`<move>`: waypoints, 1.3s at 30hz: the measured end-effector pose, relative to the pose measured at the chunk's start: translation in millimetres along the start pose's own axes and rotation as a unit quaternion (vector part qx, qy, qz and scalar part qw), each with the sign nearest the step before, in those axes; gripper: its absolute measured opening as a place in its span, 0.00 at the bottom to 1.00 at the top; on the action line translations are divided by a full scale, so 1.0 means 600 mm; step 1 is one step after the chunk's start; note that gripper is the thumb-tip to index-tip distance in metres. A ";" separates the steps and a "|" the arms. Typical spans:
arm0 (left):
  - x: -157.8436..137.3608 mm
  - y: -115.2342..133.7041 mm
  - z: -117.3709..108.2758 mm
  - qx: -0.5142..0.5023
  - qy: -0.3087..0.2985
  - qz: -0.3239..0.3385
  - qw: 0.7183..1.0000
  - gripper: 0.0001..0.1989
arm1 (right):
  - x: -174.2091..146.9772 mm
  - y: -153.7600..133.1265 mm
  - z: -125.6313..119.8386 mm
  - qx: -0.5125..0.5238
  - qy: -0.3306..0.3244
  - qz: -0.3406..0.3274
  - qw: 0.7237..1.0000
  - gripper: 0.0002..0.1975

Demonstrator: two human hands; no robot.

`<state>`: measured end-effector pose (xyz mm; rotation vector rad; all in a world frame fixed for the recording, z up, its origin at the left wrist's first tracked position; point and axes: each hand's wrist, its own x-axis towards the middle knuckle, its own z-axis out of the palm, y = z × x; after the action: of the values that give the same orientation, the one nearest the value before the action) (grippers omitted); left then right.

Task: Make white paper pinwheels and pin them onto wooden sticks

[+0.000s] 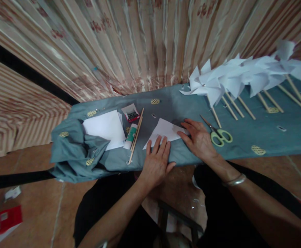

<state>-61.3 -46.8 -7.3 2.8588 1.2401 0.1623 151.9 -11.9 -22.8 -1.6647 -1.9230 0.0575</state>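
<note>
A white sheet of paper (pixel 163 130), folded into a triangle, lies on the grey-green cloth in front of me. My left hand (pixel 157 162) rests with outstretched fingers on its near edge. At the right corner of the paper, my right hand (pixel 198 137) lies with its fingers spread, the tips touching or just over that corner. Close by on the right are scissors (pixel 219 135) with green handles. To the left lie thin wooden sticks (pixel 136 136), a glue stick (pixel 131 135) and a small open box of dark pins or tacks (pixel 131 114).
A stack of white paper (pixel 105 129) sits at the left, partly under bunched cloth (pixel 75 148). Several white paper pinwheels (pixel 233 81) on sticks lie at the back right. A pleated curtain (pixel 140 44) hangs behind the cloth-covered surface (pixel 264 127). A red packet (pixel 3 222) is on the floor.
</note>
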 end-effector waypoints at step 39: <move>-0.045 -0.008 -0.008 0.002 -0.035 -0.024 0.999 0.38 | -0.026 0.024 -0.013 -0.063 0.033 0.081 0.994 0.26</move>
<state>-83.6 -63.0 -5.2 2.8093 1.2961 0.0575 168.8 -25.9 -28.1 -1.8797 -1.7719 -0.0544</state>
